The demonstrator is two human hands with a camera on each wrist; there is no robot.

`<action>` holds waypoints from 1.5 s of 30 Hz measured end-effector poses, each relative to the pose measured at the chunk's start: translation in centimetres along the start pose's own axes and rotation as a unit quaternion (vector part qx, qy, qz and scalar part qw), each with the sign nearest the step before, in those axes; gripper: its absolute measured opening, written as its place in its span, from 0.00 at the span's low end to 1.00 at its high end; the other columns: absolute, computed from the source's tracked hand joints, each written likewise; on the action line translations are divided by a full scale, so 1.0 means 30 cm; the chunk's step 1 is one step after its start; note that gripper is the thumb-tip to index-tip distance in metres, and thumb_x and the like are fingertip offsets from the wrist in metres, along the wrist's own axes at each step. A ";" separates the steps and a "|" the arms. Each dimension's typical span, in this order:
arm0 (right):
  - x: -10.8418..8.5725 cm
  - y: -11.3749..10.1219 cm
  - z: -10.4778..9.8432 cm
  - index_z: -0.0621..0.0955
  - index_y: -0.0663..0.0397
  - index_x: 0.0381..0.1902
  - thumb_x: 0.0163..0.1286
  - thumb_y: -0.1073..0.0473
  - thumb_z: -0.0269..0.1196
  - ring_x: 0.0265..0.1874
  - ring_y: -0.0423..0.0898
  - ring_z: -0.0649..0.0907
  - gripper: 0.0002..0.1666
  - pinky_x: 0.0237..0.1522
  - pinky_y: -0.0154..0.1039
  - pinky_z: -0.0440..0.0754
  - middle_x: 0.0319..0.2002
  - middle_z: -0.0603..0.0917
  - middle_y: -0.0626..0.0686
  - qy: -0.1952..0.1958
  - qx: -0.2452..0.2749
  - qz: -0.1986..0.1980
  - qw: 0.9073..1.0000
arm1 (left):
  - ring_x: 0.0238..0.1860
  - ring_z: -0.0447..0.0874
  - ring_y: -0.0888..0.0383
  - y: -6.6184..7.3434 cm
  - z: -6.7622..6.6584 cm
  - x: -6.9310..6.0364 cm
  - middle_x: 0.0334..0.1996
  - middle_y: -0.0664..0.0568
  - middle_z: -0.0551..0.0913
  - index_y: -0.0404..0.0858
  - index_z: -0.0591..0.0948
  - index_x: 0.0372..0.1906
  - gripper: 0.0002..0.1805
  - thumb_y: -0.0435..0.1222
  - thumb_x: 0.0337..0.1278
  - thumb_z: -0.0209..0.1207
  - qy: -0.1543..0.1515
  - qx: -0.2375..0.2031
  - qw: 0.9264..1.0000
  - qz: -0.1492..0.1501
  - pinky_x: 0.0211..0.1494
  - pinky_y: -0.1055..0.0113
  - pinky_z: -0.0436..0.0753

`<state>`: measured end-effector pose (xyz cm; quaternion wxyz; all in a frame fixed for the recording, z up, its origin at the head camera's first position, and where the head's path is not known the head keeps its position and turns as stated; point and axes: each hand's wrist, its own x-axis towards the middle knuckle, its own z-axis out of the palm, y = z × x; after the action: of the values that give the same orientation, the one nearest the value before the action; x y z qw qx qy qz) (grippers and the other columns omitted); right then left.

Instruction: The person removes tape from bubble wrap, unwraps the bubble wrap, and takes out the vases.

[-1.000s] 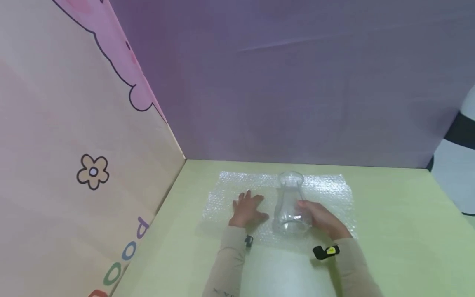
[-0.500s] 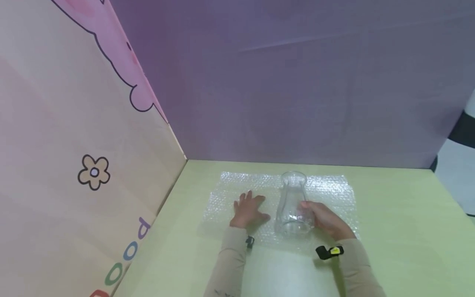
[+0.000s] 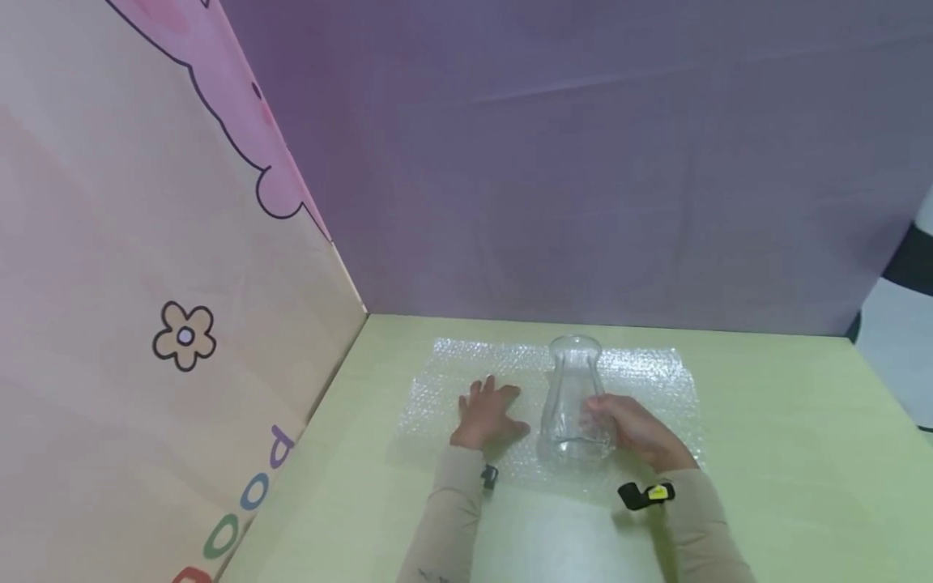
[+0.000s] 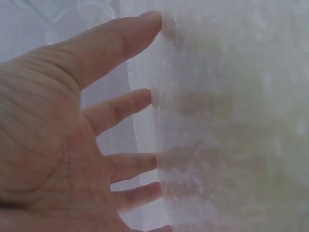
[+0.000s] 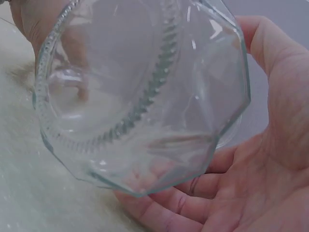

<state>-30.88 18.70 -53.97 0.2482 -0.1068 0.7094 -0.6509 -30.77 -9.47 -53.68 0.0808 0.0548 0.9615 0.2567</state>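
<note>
A clear glass carafe [image 3: 571, 405] with a flared mouth and a narrower neck leans over the bubble wrap [image 3: 649, 380], mouth toward the back wall. My right hand [image 3: 636, 429] grips its lower right side, fingers curled beneath and thumb on top. The carafe's faceted, ridged base [image 5: 130, 96] faces the right wrist camera. To the left, my left hand [image 3: 484, 414] rests on the bubble wrap, fingers spread. The left wrist view shows the left fingertips [image 4: 145, 94] touching the sheet. Whether the carafe touches the wrap I cannot tell.
The bubble wrap lies flat on a pale yellow-green table [image 3: 787, 453]. A purple-grey wall [image 3: 583, 186] stands behind, and a printed panel [image 3: 240, 356] borders the left side. A white object with a black band [image 3: 904, 324] stands at the far right.
The carafe's base has tilted slightly in my right hand, its lower rim now looking flatter. My left hand has stayed in place on the bubble wrap.
</note>
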 end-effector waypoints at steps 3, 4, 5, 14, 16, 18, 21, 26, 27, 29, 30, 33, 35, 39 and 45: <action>0.001 -0.005 0.001 0.79 0.55 0.49 0.79 0.50 0.53 0.46 0.46 0.83 0.16 0.56 0.44 0.82 0.42 0.84 0.47 0.008 -0.001 -0.010 1.000 | 0.81 0.49 0.34 0.003 -0.005 -0.002 0.80 0.38 0.58 0.52 0.75 0.71 0.38 0.50 0.52 0.72 0.003 -0.004 1.000 0.004 0.79 0.28 0.47; 0.001 -0.007 0.001 0.80 0.54 0.47 0.78 0.50 0.53 0.46 0.46 0.82 0.15 0.57 0.44 0.81 0.41 0.84 0.48 0.013 -0.002 -0.011 1.000 | 0.81 0.49 0.34 0.004 -0.007 -0.004 0.80 0.38 0.58 0.51 0.75 0.71 0.38 0.50 0.53 0.72 0.003 -0.004 1.000 0.006 0.79 0.28 0.47; 0.001 -0.010 0.002 0.80 0.52 0.45 0.78 0.50 0.53 0.47 0.46 0.82 0.14 0.57 0.44 0.81 0.41 0.83 0.48 0.018 -0.004 -0.011 1.000 | 0.81 0.49 0.34 0.005 -0.008 -0.004 0.80 0.38 0.58 0.51 0.75 0.71 0.38 0.49 0.53 0.72 0.003 -0.004 1.000 0.006 0.79 0.28 0.47; -0.007 -0.024 0.003 0.80 0.51 0.48 0.76 0.49 0.56 0.49 0.44 0.81 0.13 0.58 0.41 0.79 0.42 0.83 0.45 0.051 -0.003 0.000 0.999 | 0.82 0.48 0.35 0.003 -0.003 -0.005 0.81 0.38 0.57 0.52 0.75 0.71 0.38 0.50 0.53 0.72 -0.004 0.002 1.000 0.001 0.79 0.28 0.46; -0.007 -0.024 0.001 0.79 0.52 0.50 0.76 0.50 0.57 0.48 0.43 0.81 0.14 0.58 0.40 0.78 0.42 0.83 0.44 0.053 0.000 -0.003 0.999 | 0.82 0.47 0.35 0.002 -0.002 -0.005 0.81 0.38 0.57 0.51 0.75 0.71 0.38 0.50 0.53 0.72 -0.004 -0.002 1.000 0.001 0.79 0.28 0.45; -0.008 -0.026 -0.001 0.78 0.57 0.56 0.77 0.49 0.57 0.49 0.43 0.81 0.20 0.60 0.41 0.77 0.43 0.83 0.44 0.055 -0.003 -0.001 0.998 | 0.82 0.47 0.35 0.002 0.000 -0.003 0.81 0.39 0.56 0.51 0.74 0.71 0.38 0.50 0.54 0.71 -0.007 -0.005 1.000 0.000 0.79 0.28 0.44; -0.010 -0.031 -0.005 0.76 0.59 0.60 0.77 0.48 0.57 0.49 0.43 0.82 0.24 0.61 0.41 0.78 0.43 0.84 0.44 0.057 -0.005 0.001 0.998 | 0.82 0.48 0.35 -0.003 0.003 0.002 0.81 0.38 0.57 0.51 0.74 0.72 0.38 0.50 0.54 0.72 -0.009 -0.001 1.000 0.003 0.79 0.28 0.45; -0.015 -0.034 -0.014 0.79 0.51 0.53 0.79 0.48 0.56 0.47 0.42 0.83 0.16 0.58 0.41 0.80 0.41 0.85 0.42 0.061 0.006 -0.010 0.998 | 0.81 0.48 0.35 -0.005 0.004 0.010 0.80 0.38 0.57 0.52 0.74 0.71 0.38 0.50 0.53 0.72 -0.009 0.008 1.000 0.006 0.79 0.27 0.47; -0.017 -0.035 -0.015 0.80 0.49 0.52 0.79 0.48 0.56 0.46 0.42 0.83 0.15 0.57 0.41 0.80 0.40 0.85 0.41 0.062 0.007 -0.013 0.998 | 0.81 0.49 0.34 -0.004 0.003 0.009 0.80 0.38 0.57 0.52 0.74 0.71 0.38 0.50 0.53 0.72 -0.008 0.008 1.000 0.007 0.78 0.27 0.47; -0.020 -0.037 -0.017 0.79 0.50 0.53 0.79 0.48 0.55 0.46 0.41 0.83 0.15 0.57 0.41 0.79 0.40 0.85 0.41 0.063 0.007 -0.015 0.998 | 0.81 0.50 0.34 -0.003 0.001 0.007 0.80 0.38 0.58 0.52 0.74 0.71 0.38 0.50 0.53 0.72 -0.007 0.010 1.000 0.005 0.78 0.27 0.48; -0.023 -0.038 -0.017 0.79 0.51 0.54 0.79 0.49 0.55 0.47 0.41 0.83 0.16 0.58 0.41 0.78 0.41 0.85 0.41 0.061 0.005 -0.017 0.998 | 0.81 0.50 0.35 -0.002 0.000 0.004 0.80 0.38 0.58 0.51 0.75 0.71 0.38 0.50 0.53 0.72 -0.007 0.010 1.000 0.005 0.78 0.27 0.48; -0.026 -0.046 -0.019 0.78 0.53 0.56 0.79 0.48 0.55 0.48 0.41 0.83 0.18 0.58 0.41 0.78 0.42 0.85 0.41 0.064 0.007 -0.019 0.998 | 0.81 0.51 0.35 -0.001 -0.004 0.002 0.80 0.38 0.58 0.51 0.75 0.71 0.38 0.50 0.53 0.72 -0.005 0.010 1.000 0.004 0.78 0.27 0.49; -0.028 -0.052 -0.021 0.78 0.54 0.56 0.79 0.48 0.55 0.47 0.41 0.83 0.18 0.58 0.41 0.79 0.42 0.85 0.41 0.067 0.012 -0.020 0.997 | 0.81 0.51 0.35 0.000 -0.005 0.001 0.80 0.38 0.58 0.51 0.75 0.71 0.38 0.50 0.53 0.72 -0.004 0.009 1.000 0.005 0.78 0.27 0.49; -0.035 -0.058 -0.026 0.76 0.56 0.60 0.79 0.49 0.56 0.47 0.39 0.83 0.21 0.58 0.38 0.79 0.43 0.85 0.39 0.073 0.015 -0.024 0.997 | 0.81 0.50 0.35 0.002 -0.004 0.000 0.80 0.38 0.58 0.51 0.75 0.71 0.38 0.50 0.53 0.72 -0.002 0.009 1.000 0.005 0.78 0.27 0.48; -0.040 -0.056 -0.036 0.70 0.64 0.67 0.77 0.51 0.59 0.50 0.38 0.83 0.29 0.59 0.36 0.79 0.46 0.85 0.39 0.087 0.016 -0.030 0.996 | 0.81 0.48 0.34 0.006 -0.003 -0.004 0.81 0.37 0.56 0.50 0.73 0.72 0.44 0.55 0.49 0.73 -0.013 0.004 1.000 0.005 0.79 0.28 0.45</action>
<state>-30.67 19.99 -52.03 0.1672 -0.0669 0.7145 -0.6760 -30.65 -9.38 -53.48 0.0917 0.0628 0.9611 0.2527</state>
